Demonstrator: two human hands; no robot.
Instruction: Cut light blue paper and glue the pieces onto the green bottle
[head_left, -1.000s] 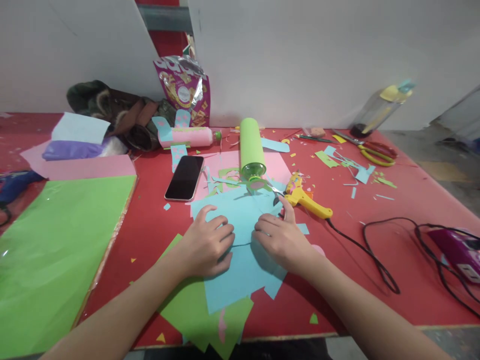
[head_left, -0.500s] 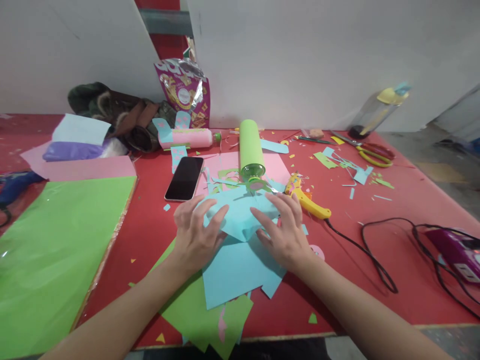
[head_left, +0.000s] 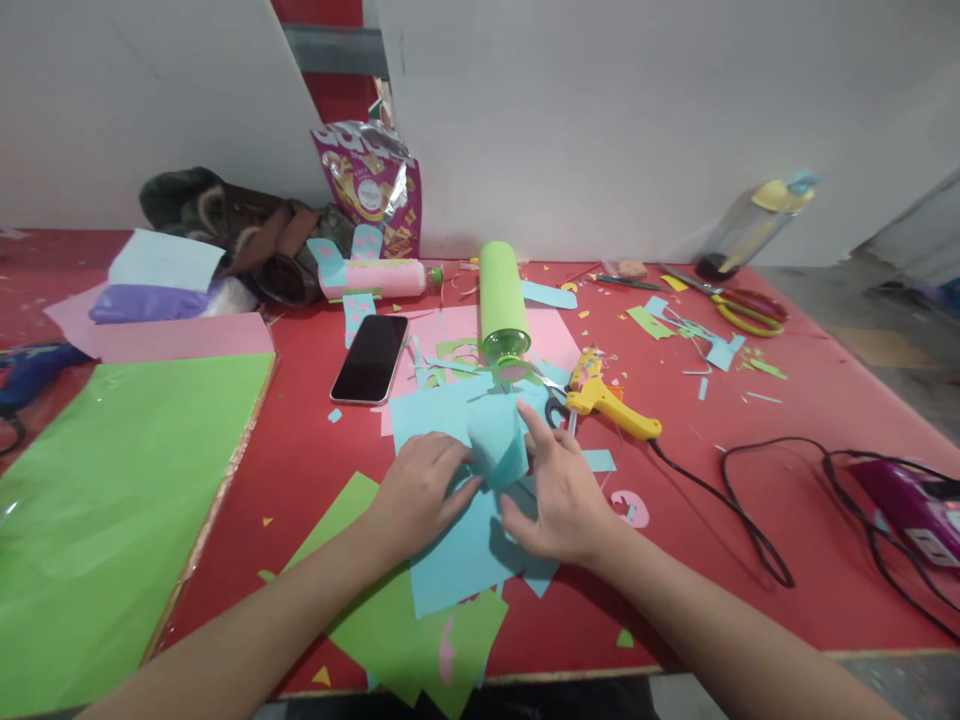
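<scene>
A small piece of light blue paper (head_left: 496,440) is curled up into a rounded fold between my hands. My left hand (head_left: 429,488) pinches its lower left edge between thumb and fingers. On the other side, my right hand (head_left: 561,490) has thumb and index finger spread apart, the index fingertip by the paper's right edge. Its other fingers are partly hidden. Beneath lies a larger light blue sheet (head_left: 442,575), on top of green paper (head_left: 367,630). Just beyond stands out a bottle wrapped in green paper (head_left: 501,290), lying with its clear end toward me.
A yellow glue gun (head_left: 619,408) and dark-handled scissors (head_left: 555,408) lie to the right, with a black cord trailing off. A phone (head_left: 370,358) and a pink-wrapped bottle (head_left: 386,279) lie at left. Paper scraps (head_left: 709,345) and yellow-handled scissors (head_left: 750,312) are farther right.
The small blue paper was spread flatter under both hands and is now curled upright. My left hand has shifted right and closed on its edge; my right hand has turned and moved slightly.
</scene>
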